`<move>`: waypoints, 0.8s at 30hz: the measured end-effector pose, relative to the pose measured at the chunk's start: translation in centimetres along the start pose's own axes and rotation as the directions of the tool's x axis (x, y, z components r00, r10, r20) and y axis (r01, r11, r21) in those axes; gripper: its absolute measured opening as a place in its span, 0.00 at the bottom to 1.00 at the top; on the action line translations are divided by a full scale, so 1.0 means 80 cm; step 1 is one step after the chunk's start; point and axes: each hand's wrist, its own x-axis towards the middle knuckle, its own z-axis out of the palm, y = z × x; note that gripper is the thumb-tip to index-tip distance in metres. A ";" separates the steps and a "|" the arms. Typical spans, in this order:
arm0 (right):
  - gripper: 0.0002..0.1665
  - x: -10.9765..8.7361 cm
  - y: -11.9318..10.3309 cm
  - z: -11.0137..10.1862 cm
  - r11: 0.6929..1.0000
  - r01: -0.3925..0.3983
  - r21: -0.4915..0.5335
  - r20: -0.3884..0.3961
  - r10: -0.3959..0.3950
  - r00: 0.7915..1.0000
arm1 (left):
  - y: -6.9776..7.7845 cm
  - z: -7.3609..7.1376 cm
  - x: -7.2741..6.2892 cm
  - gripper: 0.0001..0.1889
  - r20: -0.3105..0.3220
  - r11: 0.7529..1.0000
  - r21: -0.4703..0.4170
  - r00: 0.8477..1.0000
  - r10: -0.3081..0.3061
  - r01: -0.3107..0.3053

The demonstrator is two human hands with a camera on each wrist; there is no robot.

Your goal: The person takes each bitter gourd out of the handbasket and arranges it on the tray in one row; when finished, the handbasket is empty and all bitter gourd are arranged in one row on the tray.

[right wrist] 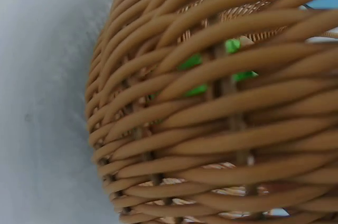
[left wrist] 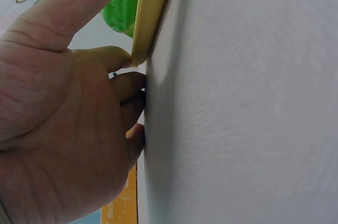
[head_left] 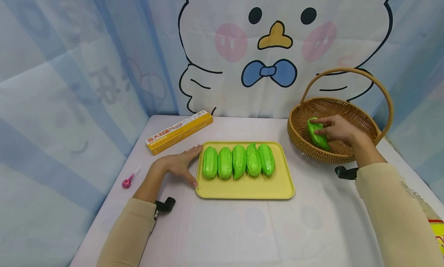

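Five glossy green ridged bitter melons (head_left: 239,161) lie side by side on a yellow tray (head_left: 243,190). My left hand (head_left: 178,164) is spread at the tray's left edge, thumb and fingertips right at the rim. In the left wrist view, the palm of my left hand (left wrist: 68,113) faces the camera, with the fingertips by the tablecloth and the tray's side (left wrist: 150,12). My right hand (head_left: 338,130) reaches into a wicker basket (head_left: 296,137) and pinches another bitter melon (head_left: 320,137) there. Through the weave, the right wrist view shows bits of the green melon (right wrist: 195,76); basketwork hides most of my hand.
A yellow pasta box (head_left: 179,132) lies slanted behind my left hand. Left of my left wrist is a pink wrapped lollipop (head_left: 127,181). The basket's tall handle (head_left: 386,93) arches over it. A printed curtain (head_left: 270,101) hangs behind the table.
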 end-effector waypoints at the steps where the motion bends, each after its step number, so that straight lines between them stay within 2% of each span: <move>1: 0.35 -0.001 -0.002 0.000 1.000 0.007 0.000 -0.015 -0.007 1.000 | 0.000 0.000 0.000 0.79 0.000 1.000 0.001 1.000 -0.001 0.001; 7: 0.34 -0.005 -0.011 -0.003 0.999 0.026 -0.045 -0.099 -0.030 0.995 | 0.000 0.000 0.000 0.79 -0.002 1.000 0.004 1.000 -0.005 0.005; 17: 0.33 -0.023 -0.042 -0.008 0.997 0.059 -0.045 -0.172 -0.066 0.983 | 0.000 -0.001 -0.001 0.79 -0.002 1.000 -0.001 1.000 -0.008 0.008; 24: 0.31 -0.040 -0.069 -0.008 0.991 0.120 -0.063 -0.275 -0.133 0.952 | -0.001 0.000 0.000 0.79 -0.003 1.000 -0.002 1.000 -0.004 0.004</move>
